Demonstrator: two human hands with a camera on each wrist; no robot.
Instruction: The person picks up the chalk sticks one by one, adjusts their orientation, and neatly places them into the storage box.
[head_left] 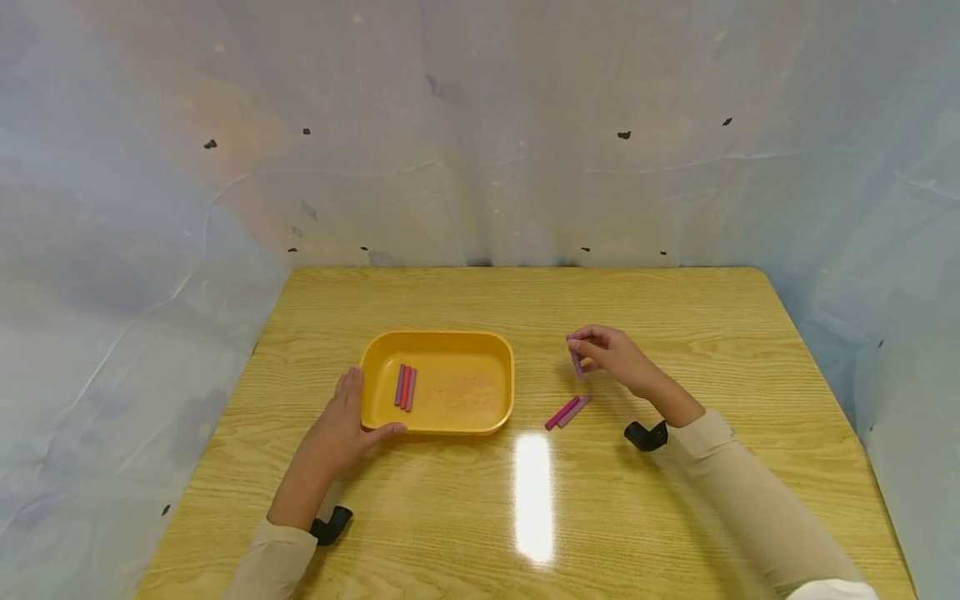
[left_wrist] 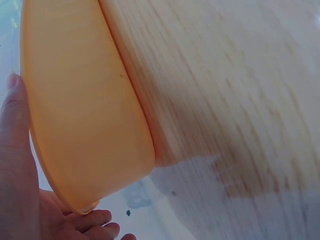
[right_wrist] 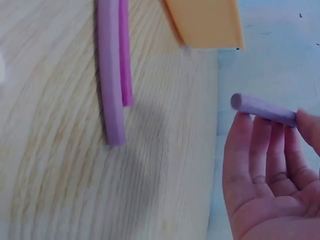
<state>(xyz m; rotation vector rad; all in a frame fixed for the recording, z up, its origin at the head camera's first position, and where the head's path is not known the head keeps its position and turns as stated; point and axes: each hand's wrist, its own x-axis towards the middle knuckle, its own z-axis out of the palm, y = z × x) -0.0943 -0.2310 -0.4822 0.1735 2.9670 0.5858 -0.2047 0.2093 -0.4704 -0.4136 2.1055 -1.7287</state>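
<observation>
A yellow plastic tray stands left of the table's middle. Two purple chalk sticks and one red chalk stick lie side by side near its left end. My left hand holds the tray's near left corner, fingers along the left side and thumb at the front rim. To the right of the tray, above the table, my right hand pinches a light purple chalk stick between thumb and fingertips. Below that hand, a magenta chalk stick and a pale purple one lie slantwise, close together.
The wooden table ends at a back edge against pale plastic sheeting, which also hangs at both sides. A dark camera mount sits on the right wrist, and another on the left.
</observation>
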